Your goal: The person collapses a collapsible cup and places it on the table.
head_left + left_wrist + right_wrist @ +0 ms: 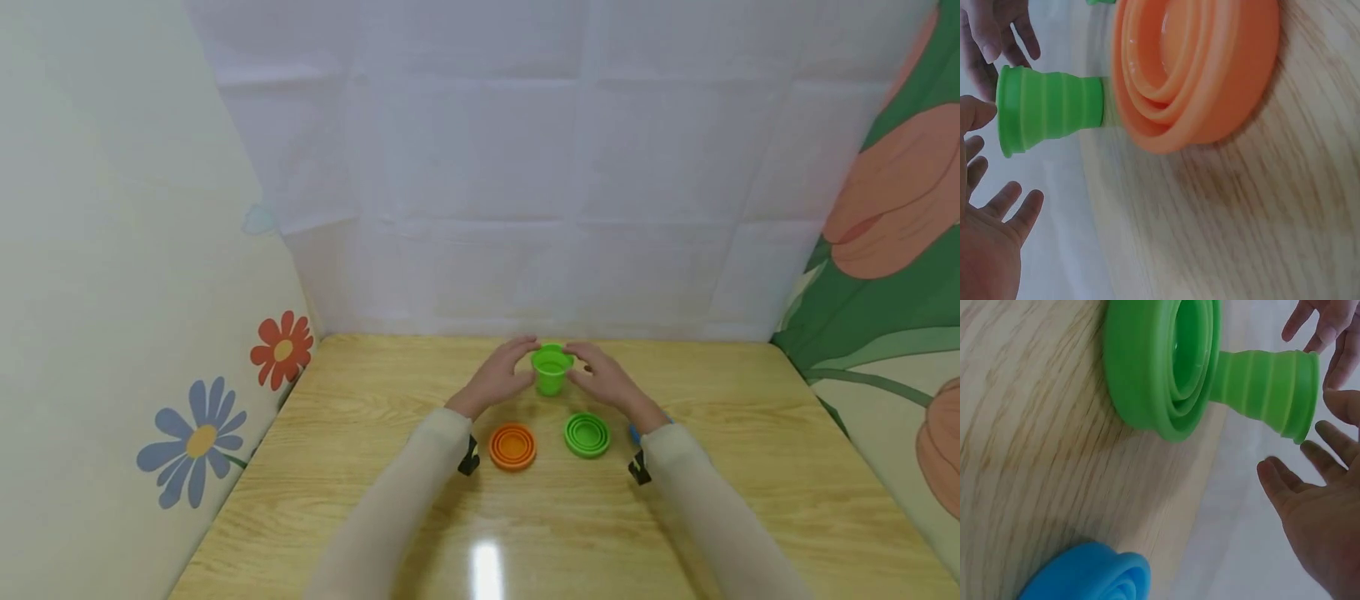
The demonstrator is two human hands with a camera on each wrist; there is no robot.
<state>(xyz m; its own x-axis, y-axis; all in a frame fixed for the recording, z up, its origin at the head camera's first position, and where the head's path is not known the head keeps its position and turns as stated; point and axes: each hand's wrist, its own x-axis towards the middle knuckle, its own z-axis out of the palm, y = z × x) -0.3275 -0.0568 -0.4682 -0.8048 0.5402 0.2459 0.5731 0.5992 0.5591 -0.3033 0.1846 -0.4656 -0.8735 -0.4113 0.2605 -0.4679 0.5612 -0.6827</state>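
A green collapsible cup (pixel 551 377) stands upright and extended toward the back of the wooden table, its sides stepped in rings. My left hand (pixel 502 379) is at its left side and my right hand (pixel 606 379) at its right, fingers spread and slightly bent. In the left wrist view, the left thumb comes right up to the rim of the cup (pixel 1050 109). The right wrist view has the right hand (pixel 1322 500) with its fingertips close by the cup's rim (pixel 1307 397). Neither hand curls round the cup.
Nearer me lie a flattened orange collapsible cup (pixel 512 447) and a flattened green one (pixel 587 435). A flattened blue one (pixel 1094 575) sits to the right, mostly hidden by my right wrist in the head view. Behind the table (pixel 562 525) hangs a white cloth (pixel 480 167).
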